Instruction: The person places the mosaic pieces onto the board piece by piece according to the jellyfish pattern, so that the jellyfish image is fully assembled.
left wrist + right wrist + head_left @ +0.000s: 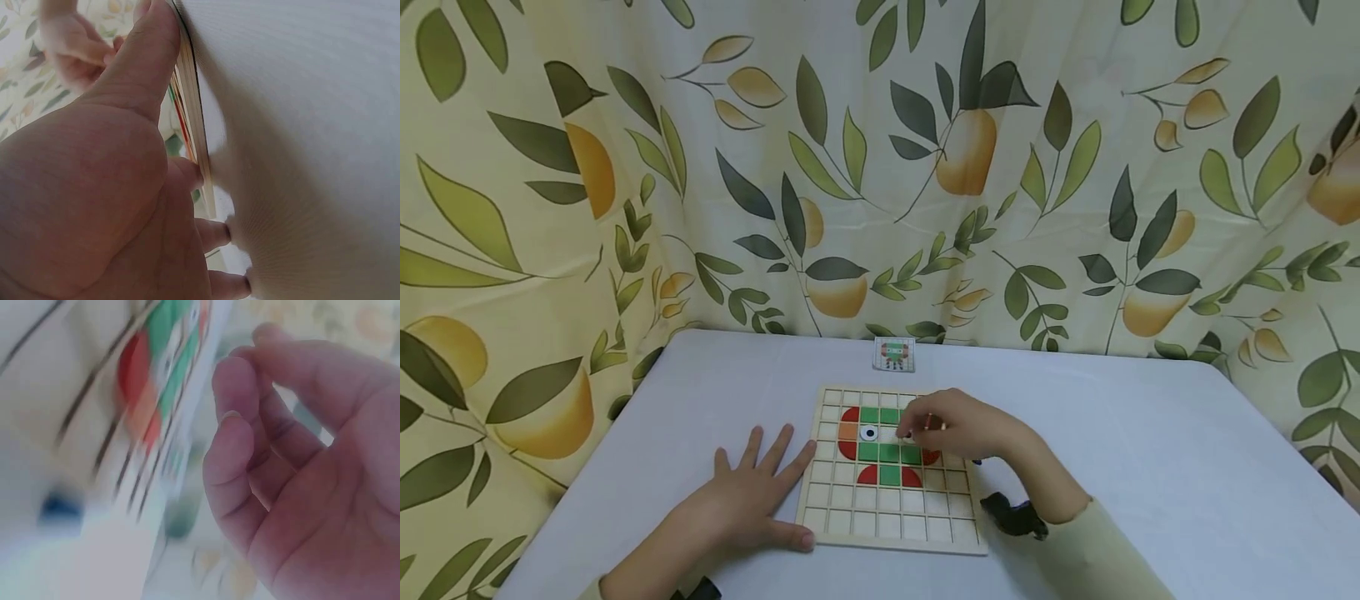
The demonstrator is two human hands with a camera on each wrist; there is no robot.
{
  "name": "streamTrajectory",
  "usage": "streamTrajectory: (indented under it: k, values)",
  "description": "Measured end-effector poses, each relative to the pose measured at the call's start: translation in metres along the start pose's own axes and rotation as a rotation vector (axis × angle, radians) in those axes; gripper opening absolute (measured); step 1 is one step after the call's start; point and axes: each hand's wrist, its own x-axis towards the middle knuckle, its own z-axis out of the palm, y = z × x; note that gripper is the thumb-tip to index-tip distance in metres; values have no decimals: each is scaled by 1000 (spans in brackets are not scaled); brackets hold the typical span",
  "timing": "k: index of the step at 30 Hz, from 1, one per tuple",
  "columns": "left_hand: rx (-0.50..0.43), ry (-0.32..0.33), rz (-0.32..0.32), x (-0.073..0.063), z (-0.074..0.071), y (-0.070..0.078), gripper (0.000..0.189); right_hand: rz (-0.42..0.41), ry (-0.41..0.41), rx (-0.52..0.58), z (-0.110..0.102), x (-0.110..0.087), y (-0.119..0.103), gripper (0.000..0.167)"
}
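Note:
A square wooden grid board [891, 546] lies on the table, with red, green and orange tiles forming a pattern in its upper half. A white eye tile [868, 433] shows on the left of the pattern; the right wrist view shows a second eye tile [165, 362]. My left hand [752, 500] lies spread beside the board, thumb [140, 59] and index fingertip at its left edge. My right hand [966, 423] hovers over the pattern's right part, fingers loosely curled, with nothing visible between them in the right wrist view [294, 444]. It hides some tiles.
A small pattern card [894, 355] lies behind the board at the table's back edge. A small dark blue piece [60, 511] sits by the board's right side. White cloth [1165, 450] covers the table, and a leaf-and-fruit curtain [917, 250] hangs behind it.

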Motion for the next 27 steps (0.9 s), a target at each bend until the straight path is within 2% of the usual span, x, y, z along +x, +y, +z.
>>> streamTrajectory:
  k: [4, 9, 13, 20, 23, 27]
  values:
    - [-6, -11, -9, 0, -1, 2, 118, 115, 78, 6, -14, -33, 25, 12]
    - [-24, -19, -28, -1, -2, 3, 118, 216, 76, 1, -21, -53, 46, 13]
    - [-20, -14, -22, -1, -2, 3, 118, 264, 82, 6, -21, -57, 52, 13]
    - [-22, -25, -30, 2, -1, 1, 119, 370, 78, -49, -12, -53, 45, 13]
    - [-21, -27, -31, 3, 0, 1, 120, 428, 101, -77, -6, -50, 43, 16]
    - [-18, -25, -27, 1, 0, 1, 119, 458, 127, -121, 0, -47, 42, 21]
